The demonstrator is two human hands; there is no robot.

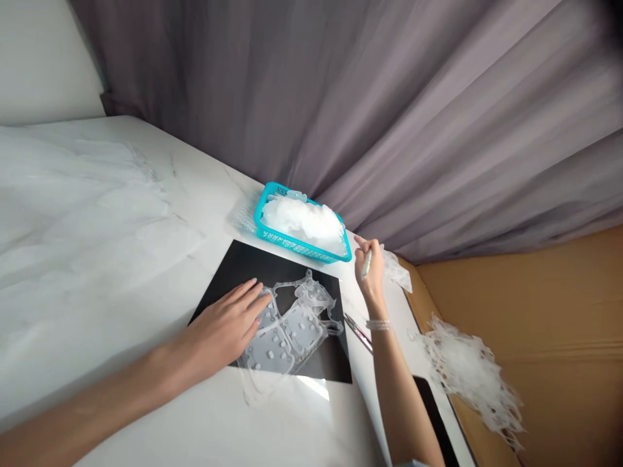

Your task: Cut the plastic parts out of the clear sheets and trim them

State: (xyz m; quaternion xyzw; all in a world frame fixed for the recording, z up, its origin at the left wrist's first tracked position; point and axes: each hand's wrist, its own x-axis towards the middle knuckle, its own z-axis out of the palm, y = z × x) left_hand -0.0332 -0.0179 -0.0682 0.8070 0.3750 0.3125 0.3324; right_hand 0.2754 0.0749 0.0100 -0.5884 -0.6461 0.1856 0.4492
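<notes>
My left hand (pixel 233 321) lies flat with fingers stretched out on a translucent white plastic sheet (pixel 296 324) with small raised pieces. The sheet rests on a black mat (pixel 243 266) on the white table. My right hand (pixel 370 269) is raised at the table's right edge, closed around a thin white pen-like tool (pixel 366 264) and a scrap of translucent white plastic (pixel 396 269).
A teal basket (pixel 302 246) heaped with white plastic pieces stands behind the mat. A pile of white plastic scraps (pixel 467 373) lies in a cardboard box (pixel 559 337) at the right. A slim metal tool (pixel 357 331) lies beside the mat. Grey curtain behind.
</notes>
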